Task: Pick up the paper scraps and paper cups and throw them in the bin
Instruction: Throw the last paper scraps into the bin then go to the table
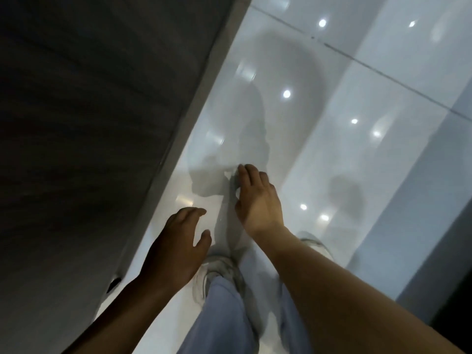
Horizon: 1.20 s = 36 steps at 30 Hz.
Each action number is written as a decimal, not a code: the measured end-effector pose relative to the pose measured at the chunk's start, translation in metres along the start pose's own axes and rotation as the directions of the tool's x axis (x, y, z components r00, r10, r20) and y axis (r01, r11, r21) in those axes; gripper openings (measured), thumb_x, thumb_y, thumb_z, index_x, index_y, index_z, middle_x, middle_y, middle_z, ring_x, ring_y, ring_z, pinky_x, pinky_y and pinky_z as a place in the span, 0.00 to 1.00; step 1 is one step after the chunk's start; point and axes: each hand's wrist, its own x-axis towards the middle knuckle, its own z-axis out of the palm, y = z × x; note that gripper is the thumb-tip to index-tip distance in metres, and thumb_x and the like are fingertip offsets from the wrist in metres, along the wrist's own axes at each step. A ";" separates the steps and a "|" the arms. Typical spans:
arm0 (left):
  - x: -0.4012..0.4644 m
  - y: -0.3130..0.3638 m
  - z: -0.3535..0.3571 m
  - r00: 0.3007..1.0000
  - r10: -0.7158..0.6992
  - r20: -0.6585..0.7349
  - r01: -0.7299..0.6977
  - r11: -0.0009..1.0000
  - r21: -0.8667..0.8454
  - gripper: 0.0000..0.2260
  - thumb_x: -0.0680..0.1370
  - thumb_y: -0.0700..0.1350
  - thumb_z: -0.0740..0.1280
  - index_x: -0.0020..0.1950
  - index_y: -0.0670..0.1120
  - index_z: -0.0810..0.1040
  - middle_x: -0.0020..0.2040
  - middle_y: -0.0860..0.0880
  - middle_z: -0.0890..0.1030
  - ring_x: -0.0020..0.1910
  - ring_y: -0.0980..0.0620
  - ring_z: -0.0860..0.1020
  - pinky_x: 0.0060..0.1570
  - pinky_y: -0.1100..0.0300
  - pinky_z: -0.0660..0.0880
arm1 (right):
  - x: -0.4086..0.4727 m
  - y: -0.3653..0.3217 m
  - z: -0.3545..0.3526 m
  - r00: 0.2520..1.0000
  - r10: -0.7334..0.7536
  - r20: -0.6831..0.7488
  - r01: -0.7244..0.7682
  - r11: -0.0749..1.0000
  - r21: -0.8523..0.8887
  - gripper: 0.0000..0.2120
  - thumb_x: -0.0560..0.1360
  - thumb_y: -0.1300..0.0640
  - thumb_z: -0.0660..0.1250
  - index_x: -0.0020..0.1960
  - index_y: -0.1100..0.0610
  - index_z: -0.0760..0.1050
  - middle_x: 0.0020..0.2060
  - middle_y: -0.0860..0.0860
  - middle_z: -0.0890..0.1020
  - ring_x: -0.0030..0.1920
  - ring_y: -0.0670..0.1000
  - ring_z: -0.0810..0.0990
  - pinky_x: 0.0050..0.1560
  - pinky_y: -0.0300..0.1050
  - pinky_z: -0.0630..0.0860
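While a dark wood-grain wall (89, 123) fills the left side, the left hand (176, 241) hovers over the glossy white tiled floor (357, 154), fingers loosely spread and holding nothing. Just right of it, the right hand (258, 198) reaches down, its fingers resting on a white paper scrap (231, 175) lying on the tiles; whether they pinch it cannot be told.

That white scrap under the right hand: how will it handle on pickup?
The scrap looks thin and crumpled, so probably light and floppy. The glossy floor may let it slide rather than lift. The right hand covers most of it, so its size is unclear.
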 end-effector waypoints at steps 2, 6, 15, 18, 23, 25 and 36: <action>-0.007 0.014 -0.011 1.000 -0.007 -0.004 0.007 1.000 -0.015 0.19 0.79 0.51 0.63 0.69 0.54 0.67 0.70 0.55 0.69 0.66 0.55 0.69 0.56 0.66 0.65 | -0.012 -0.002 -0.019 1.000 0.000 0.014 -0.001 0.999 0.033 0.35 0.74 0.57 0.70 0.76 0.56 0.57 0.72 0.52 0.66 0.67 0.54 0.69 0.67 0.47 0.70; -0.042 0.059 -0.052 1.000 0.023 0.002 -0.023 0.999 -0.040 0.18 0.80 0.51 0.60 0.70 0.53 0.67 0.70 0.55 0.69 0.67 0.54 0.70 0.61 0.64 0.66 | -0.055 -0.019 -0.086 0.999 -0.033 0.026 0.030 0.996 0.086 0.34 0.76 0.59 0.67 0.77 0.55 0.56 0.73 0.50 0.64 0.70 0.51 0.65 0.69 0.44 0.65; -0.175 0.178 -0.184 0.996 0.086 -0.034 -0.088 0.993 -0.083 0.24 0.79 0.52 0.62 0.74 0.52 0.61 0.73 0.52 0.66 0.70 0.52 0.68 0.68 0.58 0.65 | -0.179 -0.100 -0.273 0.999 -0.012 0.042 0.007 0.991 0.130 0.37 0.76 0.53 0.69 0.78 0.50 0.51 0.75 0.47 0.61 0.73 0.49 0.62 0.71 0.41 0.62; -0.217 0.205 -0.223 0.993 0.111 -0.048 -0.117 0.984 -0.136 0.28 0.77 0.50 0.66 0.75 0.50 0.60 0.73 0.51 0.66 0.70 0.52 0.68 0.67 0.59 0.64 | -0.217 -0.130 -0.322 0.999 0.005 0.038 -0.011 0.986 0.165 0.38 0.76 0.51 0.69 0.78 0.50 0.51 0.75 0.48 0.61 0.73 0.50 0.62 0.72 0.45 0.65; -0.278 0.232 -0.281 0.990 0.136 -0.047 -0.143 0.968 -0.205 0.32 0.74 0.48 0.71 0.74 0.49 0.61 0.72 0.51 0.66 0.68 0.52 0.69 0.63 0.65 0.63 | -0.275 -0.173 -0.389 1.000 0.011 0.025 -0.015 0.988 0.156 0.38 0.77 0.53 0.68 0.78 0.50 0.49 0.75 0.47 0.61 0.73 0.48 0.62 0.72 0.42 0.64; -0.297 0.238 -0.298 0.989 0.144 -0.044 -0.151 0.962 -0.227 0.31 0.74 0.46 0.71 0.74 0.49 0.63 0.71 0.51 0.67 0.67 0.52 0.70 0.60 0.68 0.62 | -0.291 -0.189 -0.409 0.999 0.002 0.034 -0.008 0.988 0.152 0.37 0.77 0.51 0.67 0.78 0.50 0.49 0.75 0.47 0.61 0.73 0.47 0.62 0.72 0.41 0.64; -0.370 0.258 -0.358 0.992 0.050 -0.117 -0.090 0.926 -0.366 0.24 0.73 0.39 0.71 0.68 0.45 0.70 0.65 0.47 0.72 0.60 0.49 0.74 0.58 0.64 0.70 | -0.343 -0.246 -0.478 0.995 -0.097 0.039 0.093 0.991 0.092 0.34 0.78 0.51 0.66 0.78 0.51 0.52 0.74 0.48 0.62 0.72 0.47 0.64 0.72 0.39 0.63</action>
